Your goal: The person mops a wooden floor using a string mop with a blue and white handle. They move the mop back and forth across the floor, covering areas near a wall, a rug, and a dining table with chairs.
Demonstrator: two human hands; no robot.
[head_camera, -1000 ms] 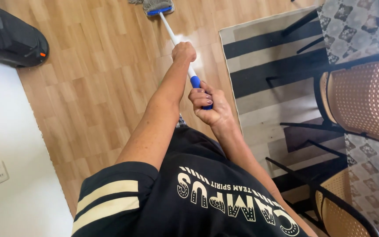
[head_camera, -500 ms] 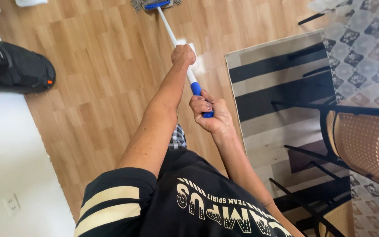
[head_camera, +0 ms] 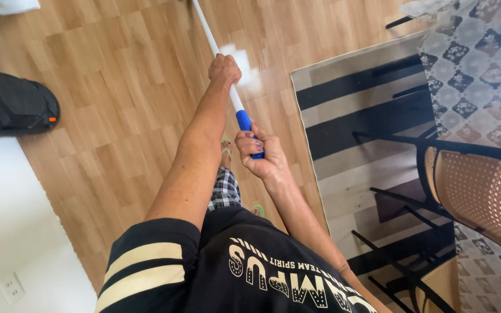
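gripping a white mop handle (head_camera: 218,55), both hands are closed around it: the left hand (head_camera: 224,68) is wrapped on the bare white shaft near the upper middle of the frame, and the right hand (head_camera: 257,153) is curled around the blue grip (head_camera: 244,123) at the handle's near end, just below centre. the handle's long axis runs on a diagonal from the frame's centre up and to the left, its far end pointing toward the top edge, where it leaves the picture; the mop head is not in view. how much of the wooden floor (head_camera: 117,87) is done cannot be told with certainty: only 1 bright, wet-looking glare patch (head_camera: 240,58) is seen beside the left hand, so the mopping is judged to be under way with most of the visible boards left. a striped rug (head_camera: 355,116) and a cane chair (head_camera: 476,185) are seen at the right, a black bag (head_camera: 7,107) at the left edge.
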